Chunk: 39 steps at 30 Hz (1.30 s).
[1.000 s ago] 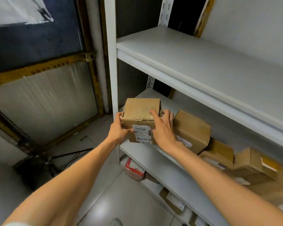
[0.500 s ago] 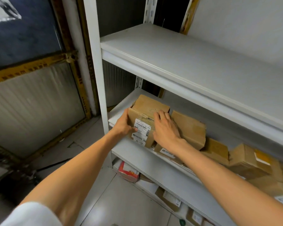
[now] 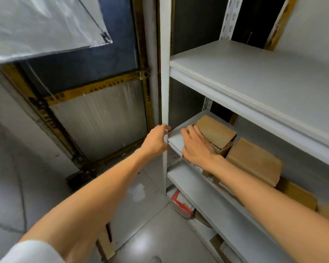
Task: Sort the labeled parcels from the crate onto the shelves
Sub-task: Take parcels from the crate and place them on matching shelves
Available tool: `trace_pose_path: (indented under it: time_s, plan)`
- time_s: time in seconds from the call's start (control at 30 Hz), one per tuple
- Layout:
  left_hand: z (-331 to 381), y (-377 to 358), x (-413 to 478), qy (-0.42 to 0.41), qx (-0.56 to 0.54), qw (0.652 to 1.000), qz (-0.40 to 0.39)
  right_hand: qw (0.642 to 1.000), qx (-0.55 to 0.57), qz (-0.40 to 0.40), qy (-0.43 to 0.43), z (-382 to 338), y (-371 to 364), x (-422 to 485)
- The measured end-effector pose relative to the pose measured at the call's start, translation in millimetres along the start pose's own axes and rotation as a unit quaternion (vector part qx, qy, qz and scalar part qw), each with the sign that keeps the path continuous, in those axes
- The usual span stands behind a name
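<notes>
Parcel: the brown cardboard parcel (image 3: 216, 132) sits at the left end of the middle shelf (image 3: 176, 142).
Right hand: the right hand (image 3: 196, 149) lies against the parcel's near face, at the box's 8 o'clock. Its fingers (image 3: 190, 132) are fairly straight and slightly apart, pressed flat on the cardboard and not wrapped round it.
Left hand: the left hand (image 3: 155, 139) is at the parcel's 9 o'clock, off the box, against the white upright (image 3: 164, 92). Its fingers are curled at the post, but whether they clasp it cannot be told.
Second parcel: the second parcel (image 3: 254, 160) is just beside the first, at its 4 o'clock.
Further boxes: the further boxes (image 3: 298, 194) continue along the same shelf toward 4 o'clock.
Upper shelf: the upper shelf (image 3: 254, 76) is at 12 o'clock above the parcels.
Red-and-white pack: the red-and-white pack (image 3: 182, 205) is at 6 o'clock, low down near the floor (image 3: 150, 234).
</notes>
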<state>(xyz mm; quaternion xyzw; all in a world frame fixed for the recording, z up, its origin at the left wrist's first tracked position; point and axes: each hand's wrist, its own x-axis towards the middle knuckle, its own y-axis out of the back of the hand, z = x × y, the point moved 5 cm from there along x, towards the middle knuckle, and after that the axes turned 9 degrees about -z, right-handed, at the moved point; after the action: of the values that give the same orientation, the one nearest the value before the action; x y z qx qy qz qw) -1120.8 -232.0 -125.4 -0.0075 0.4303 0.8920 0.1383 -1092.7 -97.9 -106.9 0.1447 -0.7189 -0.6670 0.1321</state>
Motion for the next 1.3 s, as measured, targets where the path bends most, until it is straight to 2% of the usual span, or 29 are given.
trace_pose_path:
  time_s: [0.1,0.2,0.37,0.47,0.67,0.93,1.07,1.3]
  plan:
    - [-10,26,-43,0.033,0.089,0.995,0.009,0.996,0.044,-0.047,0.061,-37,0,9]
    - [-27,32,-98,0.121,0.114,0.986,0.026,0.984,0.05,-0.109,0.13,-75,-4,2]
    - [-42,4,-207,0.261,0.078,0.958,0.091,0.951,0.076,-0.151,0.258,-122,-17,-39]
    - [-47,-33,-286,0.338,0.041,0.933,0.117,0.919,0.078,-0.206,0.326,-152,-40,-83]
    - [-36,-109,-467,0.485,-0.051,0.853,0.184,0.808,0.01,-0.279,0.519,-248,-74,-216]
    - [32,-163,-700,0.618,-0.089,0.722,0.298,0.658,-0.076,-0.243,0.708,-371,-49,-404]
    - [73,-189,-805,0.663,-0.089,0.667,0.329,0.587,-0.068,-0.236,0.772,-422,-37,-504]
    - [142,-256,-959,0.722,-0.116,0.549,0.404,0.491,-0.061,-0.248,0.833,-479,-33,-676]
